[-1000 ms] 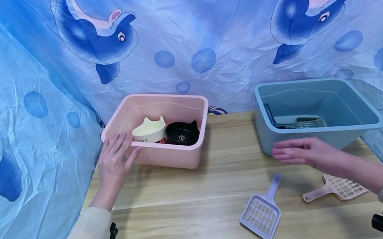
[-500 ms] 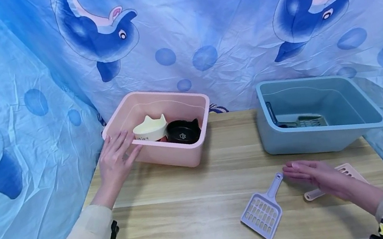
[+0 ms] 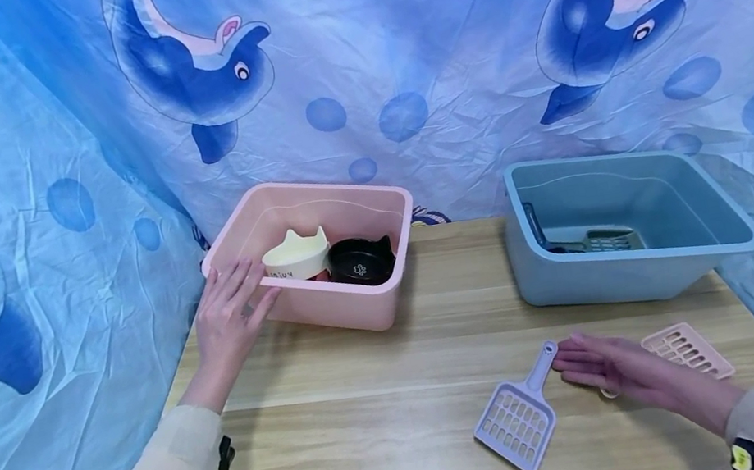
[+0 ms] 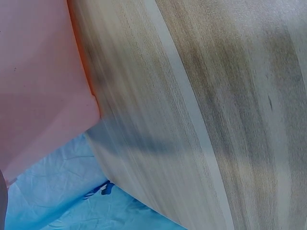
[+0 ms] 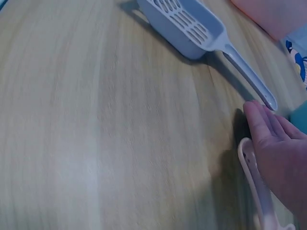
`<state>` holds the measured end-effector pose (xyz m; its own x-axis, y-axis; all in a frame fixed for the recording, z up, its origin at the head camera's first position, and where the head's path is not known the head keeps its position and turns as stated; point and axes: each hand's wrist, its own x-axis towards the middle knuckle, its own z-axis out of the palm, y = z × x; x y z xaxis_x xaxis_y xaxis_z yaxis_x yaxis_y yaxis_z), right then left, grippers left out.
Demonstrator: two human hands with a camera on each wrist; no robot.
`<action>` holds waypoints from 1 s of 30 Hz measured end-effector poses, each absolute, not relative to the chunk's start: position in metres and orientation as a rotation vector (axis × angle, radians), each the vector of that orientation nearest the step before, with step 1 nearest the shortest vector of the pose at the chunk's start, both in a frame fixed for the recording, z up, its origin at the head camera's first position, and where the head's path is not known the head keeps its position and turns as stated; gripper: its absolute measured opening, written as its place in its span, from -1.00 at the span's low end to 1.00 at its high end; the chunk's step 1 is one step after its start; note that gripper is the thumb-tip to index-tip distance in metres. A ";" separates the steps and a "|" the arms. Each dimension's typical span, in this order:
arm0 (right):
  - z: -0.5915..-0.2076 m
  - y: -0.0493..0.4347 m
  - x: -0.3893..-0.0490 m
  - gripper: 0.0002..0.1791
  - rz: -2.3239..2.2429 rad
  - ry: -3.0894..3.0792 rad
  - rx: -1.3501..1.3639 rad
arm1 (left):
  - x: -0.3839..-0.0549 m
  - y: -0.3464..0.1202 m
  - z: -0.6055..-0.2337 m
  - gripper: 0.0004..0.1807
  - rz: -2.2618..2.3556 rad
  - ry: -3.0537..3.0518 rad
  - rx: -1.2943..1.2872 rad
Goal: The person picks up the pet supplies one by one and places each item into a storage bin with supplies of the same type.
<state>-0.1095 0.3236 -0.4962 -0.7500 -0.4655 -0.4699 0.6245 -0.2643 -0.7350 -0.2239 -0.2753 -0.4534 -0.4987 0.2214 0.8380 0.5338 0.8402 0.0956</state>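
Note:
My left hand (image 3: 228, 318) rests on the front left rim of a pink bin (image 3: 351, 306), fingers extended over the edge. Inside the bin sit a cream cat-eared bowl (image 3: 296, 257) and a black cat-eared bowl (image 3: 362, 262). With fingers straight, my right hand (image 3: 613, 370) is held low over the table, its fingertips right at the handle end of a lavender litter scoop (image 3: 515, 421). Below that hand lies a pink litter scoop (image 3: 688, 351), its handle mostly covered in the head view. The right wrist view shows this pink handle (image 5: 254, 177) beside the palm.
A blue-grey bin (image 3: 642, 278) stands at the back right, with a dark slotted scoop (image 3: 610, 239) inside. The wooden table (image 3: 350, 431) ends at a dolphin-printed blue curtain (image 3: 455, 72) behind and along the sides. A bit of red shows under the bowls.
My right hand has come down and toward me from the front of the blue-grey bin to the lavender scoop's handle end. The left hand stays on the pink bin's rim.

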 end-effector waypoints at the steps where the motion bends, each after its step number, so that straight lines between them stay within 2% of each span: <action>1: -0.497 0.322 -0.109 -0.51 -2.063 1.269 0.225 | -0.224 -0.275 -0.453 -0.34 -0.429 -2.098 -0.553; 15: -0.508 0.297 -0.113 -0.75 -2.085 1.299 0.319 | -0.223 -0.275 -0.453 -0.34 -0.427 -2.124 -0.553; 17: -0.508 0.293 -0.114 -0.74 -2.069 1.361 0.345 | -0.222 -0.275 -0.452 -0.36 -0.424 -2.116 -0.558; 23: -0.505 0.277 -0.116 -0.51 -1.995 1.581 0.452 | -0.222 -0.274 -0.452 -0.40 -0.433 -2.098 -0.562; 30: -0.498 0.265 -0.121 -0.64 -1.975 1.737 0.532 | -0.222 -0.274 -0.453 -0.37 -0.476 -2.094 -0.545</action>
<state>-0.1211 0.2647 -0.4980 -0.8227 -0.0819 -0.5626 0.5685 -0.1022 -0.8163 -0.2221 -0.2737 -0.4530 -0.5043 0.2005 0.8400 0.5439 0.8292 0.1286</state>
